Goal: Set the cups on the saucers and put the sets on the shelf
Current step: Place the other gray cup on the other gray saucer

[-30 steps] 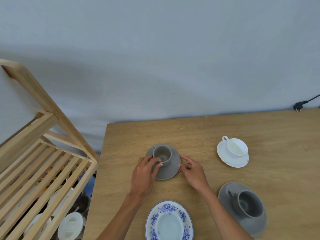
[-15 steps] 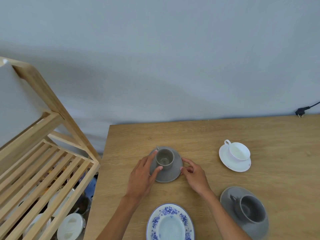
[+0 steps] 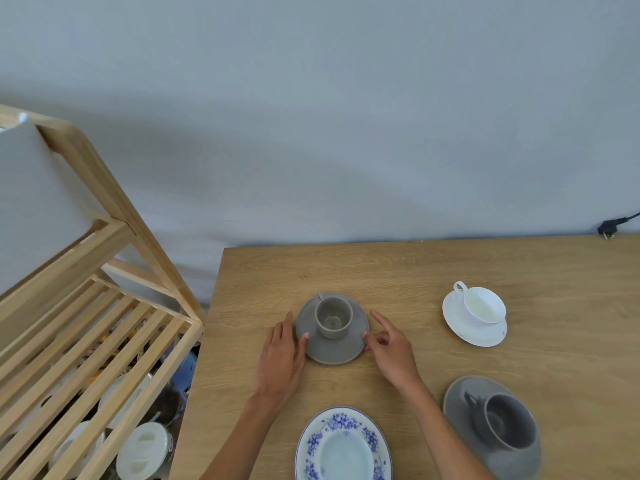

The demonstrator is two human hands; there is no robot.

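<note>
A taupe cup [image 3: 333, 317] stands upright on a matching taupe saucer [image 3: 329, 353] near the table's left middle. My left hand [image 3: 282, 358] holds the saucer's left rim, thumb on top. On the opposite rim, my right hand [image 3: 391, 351] pinches with its fingertips. The saucer rests on the table. A white cup [image 3: 484, 308] sits on a white saucer [image 3: 465, 336] at the right. A dark grey cup [image 3: 505, 424] sits on a dark grey saucer [image 3: 459, 396] at the front right. The wooden slatted shelf [image 3: 104, 341] stands left of the table.
A blue-and-white floral saucer [image 3: 341, 424] with no cup on it lies at the front edge between my arms. White lidded containers [image 3: 145, 448] sit below the shelf slats. A black plug [image 3: 607, 230] lies at the table's [image 3: 415, 271] far right corner. A grey wall stands behind.
My left hand slid off the taupe cup to the saucer's left rim. My right hand stays at the right rim. The camera view shifted slightly.
</note>
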